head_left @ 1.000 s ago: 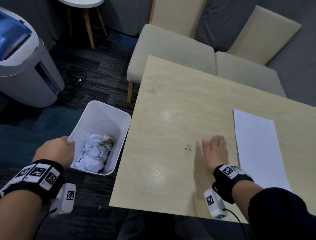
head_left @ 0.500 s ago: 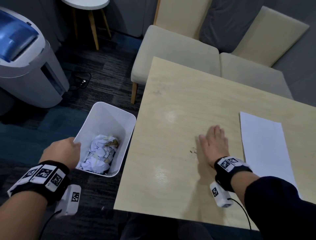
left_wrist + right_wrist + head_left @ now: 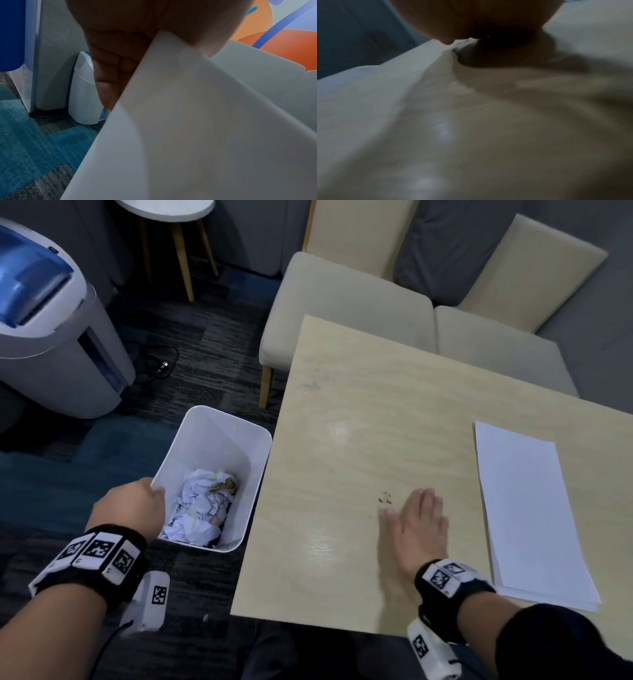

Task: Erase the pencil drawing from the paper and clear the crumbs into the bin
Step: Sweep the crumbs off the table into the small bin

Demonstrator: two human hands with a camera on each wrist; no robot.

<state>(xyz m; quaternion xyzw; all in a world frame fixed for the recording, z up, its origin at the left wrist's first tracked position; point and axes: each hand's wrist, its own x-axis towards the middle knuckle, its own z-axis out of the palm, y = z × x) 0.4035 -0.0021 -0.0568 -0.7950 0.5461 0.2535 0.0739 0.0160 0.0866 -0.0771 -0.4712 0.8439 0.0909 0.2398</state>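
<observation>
Currently your left hand [image 3: 132, 505] grips the bin [image 3: 178, 453] by its near rim, holding it beside the desk [image 3: 342, 405] edge to catch debris. Your right hand [image 3: 419, 525] lies flat, fingers straight, just behind the crumbs [image 3: 385, 498], apparently to sweep them binward. The paper [image 3: 527, 508] lies aside, blank.
</observation>
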